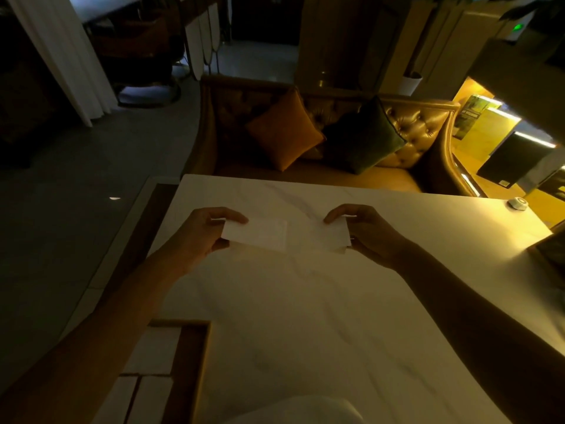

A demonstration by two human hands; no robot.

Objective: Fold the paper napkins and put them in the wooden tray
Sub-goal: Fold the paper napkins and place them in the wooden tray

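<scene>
A white paper napkin, folded into a long strip, is held level just above the white marble table. My left hand pinches its left end and my right hand pinches its right end. The wooden tray sits at the table's near left corner, partly under my left forearm. Inside it lie folded white napkins, with more in the compartments nearer to me.
A small round white object rests near the table's far right edge. A dark object sits at the right edge. Beyond the table stands a leather sofa with an orange cushion and a dark green cushion.
</scene>
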